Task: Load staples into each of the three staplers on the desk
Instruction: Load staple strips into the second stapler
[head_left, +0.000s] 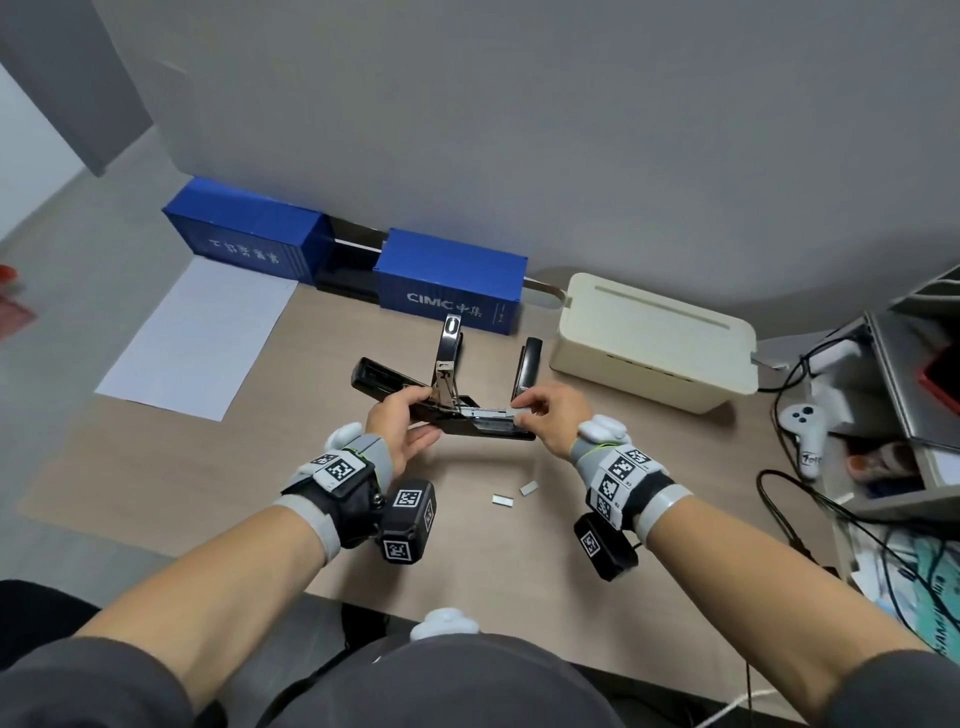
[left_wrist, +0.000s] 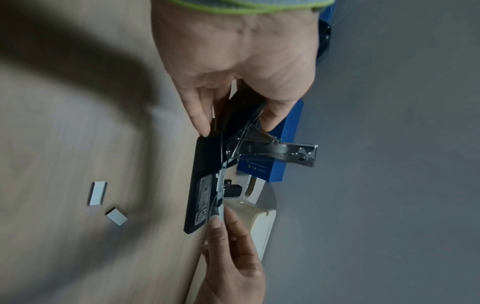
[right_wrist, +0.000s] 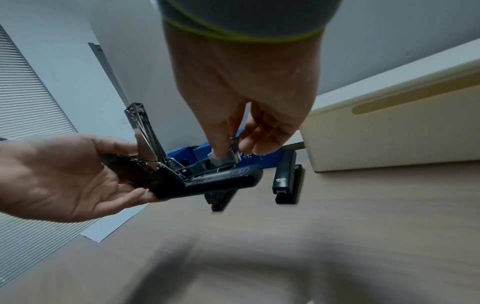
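Nearest on the pale wood-grain desk (head_left: 156, 467) lie two short silver staple strips (head_left: 503, 500), loose and apart from both hands, evidently stock for later loading. Just beyond them the work is in hand: the step is seating staples in the first stapler. The left hand (head_left: 402, 423) holds the black open stapler (head_left: 483, 431) at its hinge end, thumb on top and fingers curled beneath, the base raised off the desk and the chromed top arm (head_left: 448, 358) swung upright. The right hand (head_left: 545, 410) pinches a silver staple strip (right_wrist: 224, 159) between thumb and forefinger, pressed down at the front end of the exposed magazine channel (whether it sits fully in the channel cannot be told). In my judgement the next move calls for sliding the strip flat along the rail, releasing it, then shutting the arm. Farther back, a second black stapler (head_left: 384, 382) lies behind the left hand and a third black stapler (head_left: 529, 364) stands right of centre, both seemingly untouched. Beyond are blue container-shaped boxes (head_left: 452, 286) and a cream plastic cable box (head_left: 654, 343).
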